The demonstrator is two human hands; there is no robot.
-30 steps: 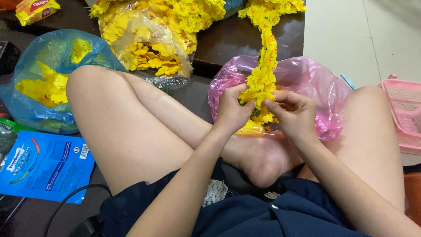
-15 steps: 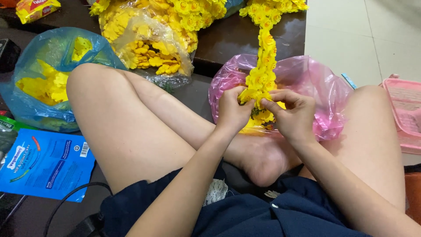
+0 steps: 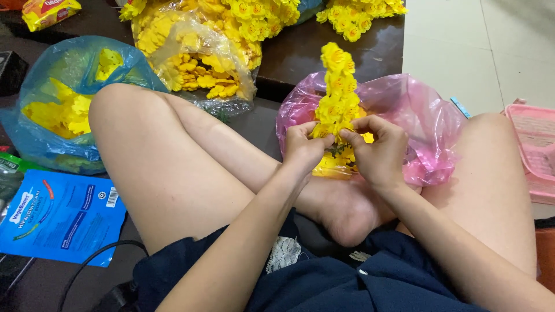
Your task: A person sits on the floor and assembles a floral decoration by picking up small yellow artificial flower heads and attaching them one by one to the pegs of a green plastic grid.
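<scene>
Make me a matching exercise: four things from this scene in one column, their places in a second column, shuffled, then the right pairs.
Things:
1. flower string
2. pink bag
3. blue bag
4. blue packet

Places:
A. flat on the floor at lower left
B. behind the raised knee, at left
C. pinched between both hands' fingers
D. under the hands, between the legs

Pairs: 1-C, 2-D, 3-B, 4-A
</scene>
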